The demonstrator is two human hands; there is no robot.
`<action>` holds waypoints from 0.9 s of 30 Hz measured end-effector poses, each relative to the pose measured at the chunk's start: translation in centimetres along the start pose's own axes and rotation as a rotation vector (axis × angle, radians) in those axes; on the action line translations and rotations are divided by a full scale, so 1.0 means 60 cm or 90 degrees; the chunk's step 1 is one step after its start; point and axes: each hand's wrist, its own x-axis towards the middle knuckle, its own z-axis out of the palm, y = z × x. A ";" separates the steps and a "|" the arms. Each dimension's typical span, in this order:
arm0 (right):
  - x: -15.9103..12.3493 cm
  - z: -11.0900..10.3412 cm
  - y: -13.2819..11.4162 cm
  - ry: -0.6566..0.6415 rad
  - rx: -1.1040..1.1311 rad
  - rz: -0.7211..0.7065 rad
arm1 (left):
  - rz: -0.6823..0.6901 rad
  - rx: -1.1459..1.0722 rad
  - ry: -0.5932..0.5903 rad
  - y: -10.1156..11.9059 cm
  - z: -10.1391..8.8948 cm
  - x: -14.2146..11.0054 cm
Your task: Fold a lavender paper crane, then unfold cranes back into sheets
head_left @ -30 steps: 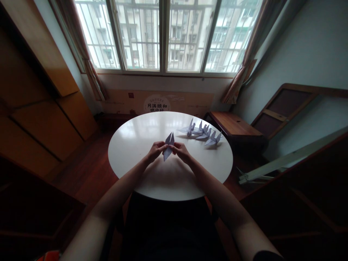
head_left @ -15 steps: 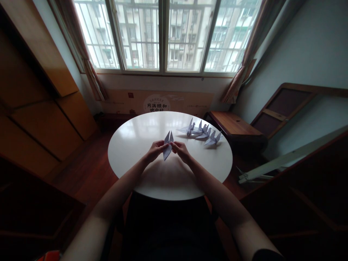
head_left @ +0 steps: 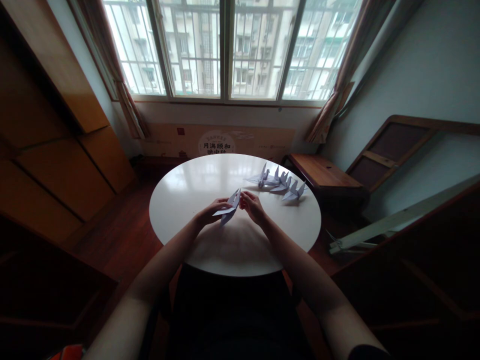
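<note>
A pale lilac folded paper shape [head_left: 228, 207] is held just above the round white table [head_left: 187, 195], near its middle. My left hand [head_left: 210, 211] grips its lower left part with closed fingers. My right hand [head_left: 252, 205] pinches its upper right tip. The paper now lies tilted, with one flap spread to the left. Several finished paper cranes [head_left: 279, 182] of the same colour stand in a row on the table, to the right and beyond my hands.
A wooden side table [head_left: 322, 172] stands to the right of the round table. A framed board [head_left: 393, 150] leans on the right wall. Wooden cabinets [head_left: 56, 150] fill the left side. A barred window [head_left: 225, 50] is ahead.
The paper shape stood upright with two points up; now it is tilted over and a flap is pulled out to the left. Both hands have shifted slightly with it.
</note>
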 end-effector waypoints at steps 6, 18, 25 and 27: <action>-0.004 0.002 -0.007 -0.021 0.004 -0.008 | 0.011 -0.004 -0.038 -0.008 -0.009 0.008; -0.002 0.001 -0.005 -0.021 0.023 -0.005 | 0.117 0.077 0.050 -0.003 0.001 -0.013; 0.001 -0.001 -0.002 0.010 0.015 -0.005 | 0.032 0.025 -0.029 0.001 -0.003 -0.009; 0.000 -0.002 0.000 -0.007 -0.004 -0.011 | 0.000 0.001 -0.045 0.001 -0.004 -0.001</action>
